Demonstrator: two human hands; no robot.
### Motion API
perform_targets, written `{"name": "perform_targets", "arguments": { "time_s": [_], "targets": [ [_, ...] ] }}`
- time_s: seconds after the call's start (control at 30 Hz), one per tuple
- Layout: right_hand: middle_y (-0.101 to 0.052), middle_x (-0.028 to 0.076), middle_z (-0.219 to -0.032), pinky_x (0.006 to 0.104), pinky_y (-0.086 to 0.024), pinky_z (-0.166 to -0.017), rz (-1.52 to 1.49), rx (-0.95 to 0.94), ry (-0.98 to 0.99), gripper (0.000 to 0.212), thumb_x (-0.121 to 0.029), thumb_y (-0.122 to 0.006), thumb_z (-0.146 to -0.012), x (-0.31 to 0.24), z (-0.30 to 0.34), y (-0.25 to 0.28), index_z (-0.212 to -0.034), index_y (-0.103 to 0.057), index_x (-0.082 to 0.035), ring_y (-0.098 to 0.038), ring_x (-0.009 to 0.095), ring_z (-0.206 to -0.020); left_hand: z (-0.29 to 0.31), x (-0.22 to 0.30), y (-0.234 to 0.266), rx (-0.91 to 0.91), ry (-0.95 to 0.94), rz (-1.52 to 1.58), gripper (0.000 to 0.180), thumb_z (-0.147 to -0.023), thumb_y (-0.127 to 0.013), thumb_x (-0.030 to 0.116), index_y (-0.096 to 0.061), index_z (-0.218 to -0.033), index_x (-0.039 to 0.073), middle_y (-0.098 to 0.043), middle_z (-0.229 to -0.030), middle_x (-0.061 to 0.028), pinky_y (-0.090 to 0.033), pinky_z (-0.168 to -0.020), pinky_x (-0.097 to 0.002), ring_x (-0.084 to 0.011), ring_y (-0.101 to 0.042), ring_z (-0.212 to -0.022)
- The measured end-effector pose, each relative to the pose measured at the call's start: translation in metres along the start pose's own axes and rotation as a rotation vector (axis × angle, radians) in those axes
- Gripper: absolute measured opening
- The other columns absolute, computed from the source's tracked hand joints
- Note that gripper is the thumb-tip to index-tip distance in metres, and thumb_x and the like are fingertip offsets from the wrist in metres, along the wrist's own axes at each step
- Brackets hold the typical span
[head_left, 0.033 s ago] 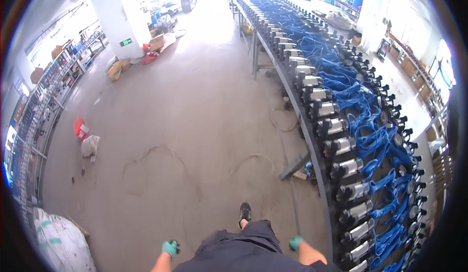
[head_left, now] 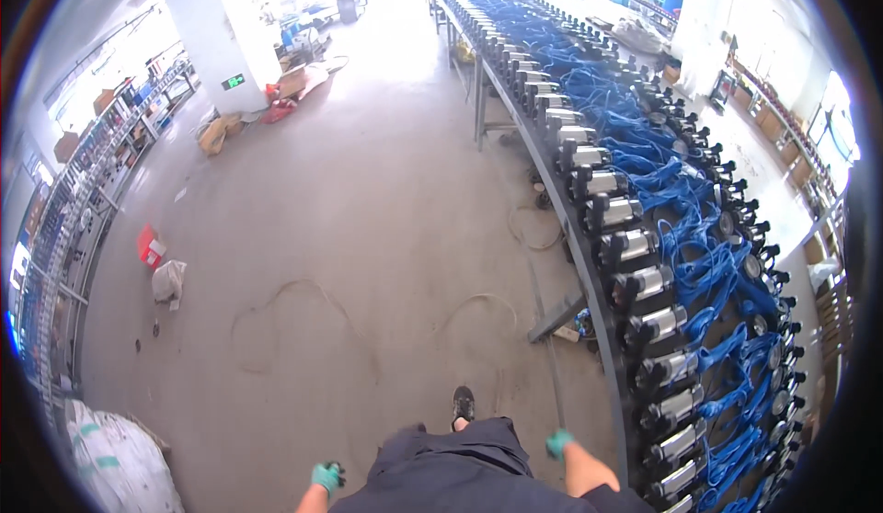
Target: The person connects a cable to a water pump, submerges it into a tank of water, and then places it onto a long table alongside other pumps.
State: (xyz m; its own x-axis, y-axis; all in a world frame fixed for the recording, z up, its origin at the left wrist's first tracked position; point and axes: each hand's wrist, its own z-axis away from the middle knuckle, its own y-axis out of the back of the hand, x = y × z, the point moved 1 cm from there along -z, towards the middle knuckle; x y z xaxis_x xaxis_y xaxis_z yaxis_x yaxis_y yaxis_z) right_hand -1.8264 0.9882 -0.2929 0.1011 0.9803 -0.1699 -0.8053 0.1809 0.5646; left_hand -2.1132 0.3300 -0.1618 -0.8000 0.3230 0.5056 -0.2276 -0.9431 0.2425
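Note:
My left hand [head_left: 328, 476] wears a green glove with dark patches at the fingertips and hangs low, left of my dark shorts [head_left: 451, 458]. It is too small and blurred to tell whether it holds anything. On the other side, my right hand [head_left: 557, 443], also green-gloved, hangs beside the long bench [head_left: 602, 334] without touching it; its fingers are hidden. Rows of silver-and-black cylindrical units [head_left: 655, 325] line that bench, with bundled blue cables [head_left: 722, 352] between them. One dark shoe [head_left: 463, 404] shows ahead of my shorts.
A white sack [head_left: 115, 458] stands at the lower left. A red box [head_left: 150, 245] and a pale bag [head_left: 168, 281] lie on the floor [head_left: 368, 191]. Shelving [head_left: 74, 228] runs along the left. Ahead stands a white pillar [head_left: 207, 35]. A bench leg [head_left: 557, 318] slants outward.
My left hand has shifted slightly right and down. My right hand has risen a little in the picture. The units on the bench sit slightly lower in view.

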Motion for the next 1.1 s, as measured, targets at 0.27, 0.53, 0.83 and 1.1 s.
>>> {"name": "perform_targets", "arguments": {
  "time_s": [0.27, 0.53, 0.83, 1.1],
  "targets": [
    [-0.073, 0.020, -0.108, 0.0413, -0.056, -0.082, -1.103, 0.702, -0.312, 0.037, -0.026, -0.059, -0.094, 0.088, -0.118, 0.529, -0.125, -0.065, -0.007, -0.072, 0.032, -0.093, -0.142, 0.071, -0.056, 0.016, -0.066, -0.753, 0.028, -0.092, -0.060, 0.020, -0.074, -0.105, -0.002, -0.076, -0.097, -0.0174, -0.058, -0.074, -0.0403, -0.0250, -0.074, -0.083],
    [-0.073, 0.018, -0.112, 0.0399, -0.054, -0.091, -0.813, 0.460, -0.491, 0.041, -0.029, -0.060, -0.090, 0.106, -0.228, 0.629, -0.123, -0.068, -0.007, -0.071, 0.031, -0.101, -0.325, 0.419, -0.093, -0.039, -0.045, -0.327, 0.025, -0.096, -0.055, 0.016, -0.068, -0.109, -0.001, -0.073, -0.095, -0.0155, -0.054, -0.061, -0.0411, -0.0251, -0.068, -0.072],
    [-0.072, 0.011, -0.098, 0.0386, -0.058, -0.062, -1.509, 0.100, -0.696, 0.033, -0.025, -0.061, -0.094, 0.098, -0.303, 0.685, -0.118, -0.066, -0.003, -0.071, 0.023, -0.075, -0.466, 0.909, -0.127, 0.018, -0.381, -0.194, 0.020, -0.103, -0.050, 0.011, -0.062, -0.115, 0.001, -0.070, -0.095, -0.0103, -0.054, -0.052, -0.0321, -0.0180, -0.064, -0.057],
    [-0.071, 0.015, -0.082, 0.0413, -0.053, -0.058, -1.375, 0.311, -0.538, 0.022, -0.022, -0.061, -0.091, 0.252, -0.509, 0.950, -0.100, -0.066, -0.001, -0.065, 0.024, -0.064, -0.570, 0.998, -0.170, 0.071, -0.158, -0.129, 0.021, -0.100, -0.049, 0.011, -0.062, -0.112, 0.000, -0.070, -0.090, -0.0133, -0.056, -0.049, -0.0405, -0.0259, -0.065, -0.056]
  ]
}}
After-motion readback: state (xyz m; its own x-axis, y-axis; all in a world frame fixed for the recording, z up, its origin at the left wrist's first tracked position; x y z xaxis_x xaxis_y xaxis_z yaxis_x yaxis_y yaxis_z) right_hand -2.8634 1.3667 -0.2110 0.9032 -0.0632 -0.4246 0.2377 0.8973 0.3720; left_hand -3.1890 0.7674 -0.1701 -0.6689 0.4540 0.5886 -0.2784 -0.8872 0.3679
